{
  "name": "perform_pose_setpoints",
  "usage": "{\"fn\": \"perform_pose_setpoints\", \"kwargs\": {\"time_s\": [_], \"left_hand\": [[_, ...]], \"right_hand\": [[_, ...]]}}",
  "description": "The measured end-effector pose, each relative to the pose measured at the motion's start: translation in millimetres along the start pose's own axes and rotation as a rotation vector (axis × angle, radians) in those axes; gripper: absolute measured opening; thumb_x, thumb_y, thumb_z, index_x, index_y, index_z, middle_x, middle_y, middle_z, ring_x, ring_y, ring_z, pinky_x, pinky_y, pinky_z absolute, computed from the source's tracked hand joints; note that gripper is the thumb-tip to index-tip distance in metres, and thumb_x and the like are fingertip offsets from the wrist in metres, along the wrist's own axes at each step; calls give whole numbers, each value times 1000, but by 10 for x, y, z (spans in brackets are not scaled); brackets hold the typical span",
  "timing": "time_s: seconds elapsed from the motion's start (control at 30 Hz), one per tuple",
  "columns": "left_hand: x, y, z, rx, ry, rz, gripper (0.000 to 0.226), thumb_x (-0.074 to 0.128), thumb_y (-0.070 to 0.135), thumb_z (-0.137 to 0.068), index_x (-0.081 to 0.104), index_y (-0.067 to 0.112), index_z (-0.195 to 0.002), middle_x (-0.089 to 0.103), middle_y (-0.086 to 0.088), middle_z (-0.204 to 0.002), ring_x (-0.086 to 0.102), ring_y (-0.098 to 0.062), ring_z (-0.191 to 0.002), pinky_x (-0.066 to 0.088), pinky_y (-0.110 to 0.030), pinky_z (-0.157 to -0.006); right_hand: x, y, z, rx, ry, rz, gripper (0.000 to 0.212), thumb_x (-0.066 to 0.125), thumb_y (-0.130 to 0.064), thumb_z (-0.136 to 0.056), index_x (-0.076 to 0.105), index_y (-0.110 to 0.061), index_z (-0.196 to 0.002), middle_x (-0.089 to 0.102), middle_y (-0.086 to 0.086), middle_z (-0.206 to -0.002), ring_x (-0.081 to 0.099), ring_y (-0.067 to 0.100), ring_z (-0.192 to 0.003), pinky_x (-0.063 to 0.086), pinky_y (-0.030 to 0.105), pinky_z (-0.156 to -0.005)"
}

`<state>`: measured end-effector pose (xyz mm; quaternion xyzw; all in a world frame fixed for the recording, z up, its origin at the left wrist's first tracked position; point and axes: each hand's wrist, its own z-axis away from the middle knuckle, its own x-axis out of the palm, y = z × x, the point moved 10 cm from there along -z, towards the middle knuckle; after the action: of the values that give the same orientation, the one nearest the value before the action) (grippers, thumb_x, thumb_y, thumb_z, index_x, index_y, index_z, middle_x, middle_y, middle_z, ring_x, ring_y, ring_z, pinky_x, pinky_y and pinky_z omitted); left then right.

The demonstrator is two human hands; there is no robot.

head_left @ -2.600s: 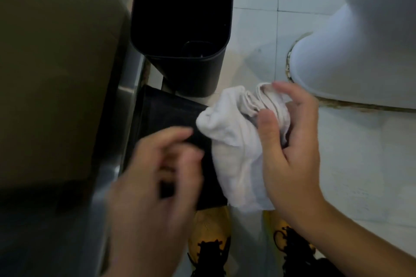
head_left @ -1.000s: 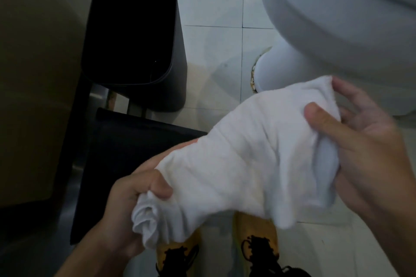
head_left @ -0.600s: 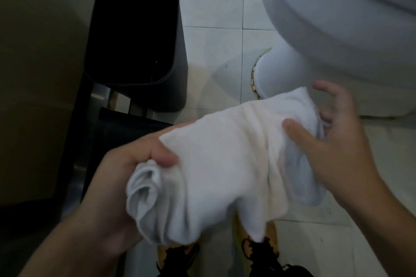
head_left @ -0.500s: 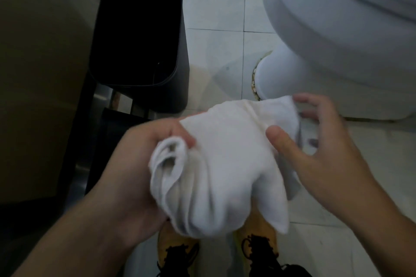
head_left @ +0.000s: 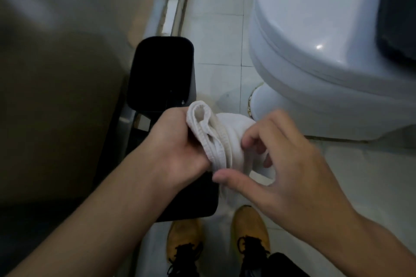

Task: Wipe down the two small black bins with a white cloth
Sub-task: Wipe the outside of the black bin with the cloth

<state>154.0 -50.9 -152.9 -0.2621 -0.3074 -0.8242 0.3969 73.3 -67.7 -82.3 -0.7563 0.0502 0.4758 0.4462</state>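
Note:
A bunched white cloth [head_left: 221, 136] is held in front of me, above the floor. My left hand [head_left: 173, 141] grips its folded edge from the left. My right hand [head_left: 281, 162] closes around the cloth's right side, thumb underneath and fingers curled over it. One small black bin [head_left: 161, 74] stands open on the tiles beyond my hands. The second black bin [head_left: 195, 200] sits nearer to me, mostly hidden under my left forearm and the cloth.
A white toilet [head_left: 315, 51] fills the right side. A beige wall or cabinet [head_left: 56, 74] with a metal edge [head_left: 126, 128] runs along the left. My feet in yellow shoes [head_left: 184, 247] stand on pale floor tiles [head_left: 220, 36].
The cloth was spread between both hands and is now gathered into a tight bundle. My hands have come closer together. The view has tilted up, showing more of the toilet.

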Motion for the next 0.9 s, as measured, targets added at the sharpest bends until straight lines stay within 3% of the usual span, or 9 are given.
{"fn": "perform_pose_setpoints", "kwargs": {"time_s": [0.13,0.23,0.37,0.43,0.53,0.6,0.67,0.77,0.9], "left_hand": [[296,189,250,-20,-49,51,48,27,11,-93,52,-18,-121,56,-35,-125,58,-44,-113,51,-53,-92],[547,402,494,89,-1,34,21,39,21,-89,49,5,-99,48,-16,-121,52,-31,-109,47,-48,-99],[943,451,909,255,-84,-402,61,41,53,-96,62,-2,-108,67,-20,-106,66,-29,-99,51,-42,-91],[1040,455,1135,420,-66,-712,43,53,37,-96,63,2,-120,69,-18,-114,67,-28,-108,52,-43,-95],[830,675,1390,715,201,-925,16,60,14,-94,71,7,-103,75,-10,-95,71,-20,-90,57,-37,-79],[701,810,1542,835,305,-986,17,55,8,-95,71,4,-90,74,-7,-81,67,-12,-74,52,-30,-67],[660,927,1653,902,392,-1170,20,53,4,-94,70,12,-87,68,8,-73,58,0,-66,45,-16,-61],[614,953,1658,855,485,-1485,19,48,16,-89,62,29,-89,64,11,-74,59,-2,-68,46,-24,-59],[602,735,1520,684,290,-1580,16,46,13,-71,58,23,-74,59,5,-66,56,-14,-64,46,-37,-59]], "right_hand": [[-241,-227,-183,-38,-67,42,32,58,-55,-88,53,-23,-81,55,-12,-69,53,9,-61,48,32,-54],[-427,-262,-295,24,-185,-259,19,62,-38,-94,60,-22,-83,64,-5,-72,64,11,-68,55,41,-64],[-797,-437,-420,104,-145,-510,24,55,-30,-96,59,-10,-84,62,8,-75,64,25,-71,56,50,-69],[-910,-528,-456,135,-146,-548,23,52,-22,-100,56,-5,-85,57,10,-76,55,31,-72,50,50,-72],[-1076,-541,-443,204,-101,-484,27,47,-14,-100,43,-6,-75,42,-2,-66,41,18,-62,37,34,-62],[-1249,-476,-414,245,7,-403,31,42,-11,-99,34,-13,-69,32,-11,-59,32,6,-56,27,23,-52],[-1393,-422,-374,266,85,-362,33,39,-12,-99,32,-15,-67,29,-10,-59,29,7,-56,25,24,-50],[-1404,-386,-341,272,73,-326,33,39,-12,-99,33,-14,-66,29,-2,-63,30,10,-59,24,26,-51],[-1213,-534,-342,248,-104,-376,33,41,-9,-98,32,0,-68,30,3,-67,31,12,-62,25,27,-54]]}}
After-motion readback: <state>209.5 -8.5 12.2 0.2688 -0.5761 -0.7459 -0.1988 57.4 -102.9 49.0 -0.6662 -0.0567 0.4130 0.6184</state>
